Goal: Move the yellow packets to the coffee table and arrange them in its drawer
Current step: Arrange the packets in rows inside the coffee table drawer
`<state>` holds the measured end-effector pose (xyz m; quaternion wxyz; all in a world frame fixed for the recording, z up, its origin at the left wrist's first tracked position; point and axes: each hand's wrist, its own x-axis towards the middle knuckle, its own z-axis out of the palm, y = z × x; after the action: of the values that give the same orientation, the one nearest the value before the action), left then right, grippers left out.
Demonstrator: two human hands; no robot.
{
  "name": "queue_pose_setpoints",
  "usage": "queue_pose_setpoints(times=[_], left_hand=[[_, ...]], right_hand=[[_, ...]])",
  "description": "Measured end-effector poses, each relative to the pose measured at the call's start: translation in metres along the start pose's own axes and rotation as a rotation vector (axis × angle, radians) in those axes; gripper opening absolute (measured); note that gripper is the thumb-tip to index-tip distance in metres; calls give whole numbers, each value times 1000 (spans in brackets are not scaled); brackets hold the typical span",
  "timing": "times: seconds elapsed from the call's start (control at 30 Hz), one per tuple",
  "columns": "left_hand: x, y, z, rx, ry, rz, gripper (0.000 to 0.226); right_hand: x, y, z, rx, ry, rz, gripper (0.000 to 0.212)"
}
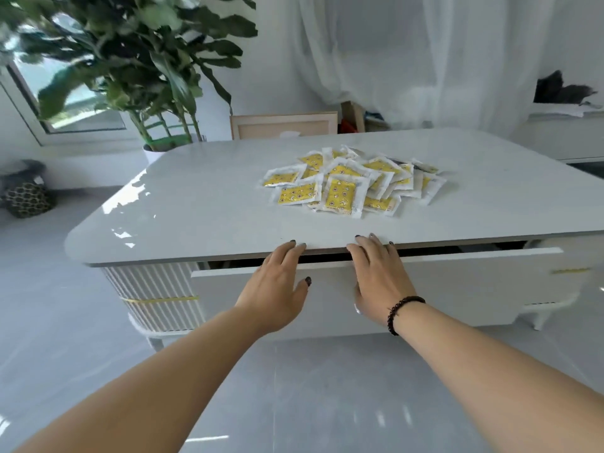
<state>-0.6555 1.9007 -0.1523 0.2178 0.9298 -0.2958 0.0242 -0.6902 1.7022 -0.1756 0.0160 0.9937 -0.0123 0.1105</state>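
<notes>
A heap of several yellow packets [340,188] in clear wrappers lies on the glossy white top of the coffee table [196,207], right of its middle. The table's wide white drawer [457,282] stands a little way out, with a dark gap under the tabletop. My left hand [281,286] and my right hand [379,279] lie flat on the drawer front side by side. Their fingers stretch up across the gap, and the fingertips touch the tabletop's front edge. Neither hand holds a packet. The drawer's inside is hidden.
A large potted plant [140,60] stands behind the table's far left corner. A dark patterned bag [27,197] sits on the grey floor at the left. A wooden frame [284,125] and white curtains are behind the table, and a white cabinet [562,135] is at the far right.
</notes>
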Motion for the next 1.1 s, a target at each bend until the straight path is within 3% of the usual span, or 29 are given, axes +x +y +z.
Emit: queue_pose_setpoints(times=[0.1, 0.2, 0.3, 0.4, 0.6, 0.77, 1.1], left_hand=[[-16, -7, -14, -259, 73, -122, 51], [-30, -6, -30, -604, 74, -287, 38], [-42, -3, -48, -1015, -12, -451, 59], [-50, -2, -61, -1199, -15, -511, 71], [-61, 3, -80, -1260, 75, -537, 77], [-68, 17, -87, -1263, 70, -499, 80], [-61, 41, -78, -1092, 19, -463, 82]], right_hand=[[-4, -7, -8, 46, -73, 30, 56], [-5, -13, -15, -6, -194, 63, 63], [-4, -17, -24, 23, -277, 97, 65], [-7, -20, -34, 40, -317, 111, 54], [-24, -26, -55, -8, -378, 91, 33], [-43, -19, -75, 108, -437, 38, 37], [-67, -3, -97, 377, -510, 116, 29]])
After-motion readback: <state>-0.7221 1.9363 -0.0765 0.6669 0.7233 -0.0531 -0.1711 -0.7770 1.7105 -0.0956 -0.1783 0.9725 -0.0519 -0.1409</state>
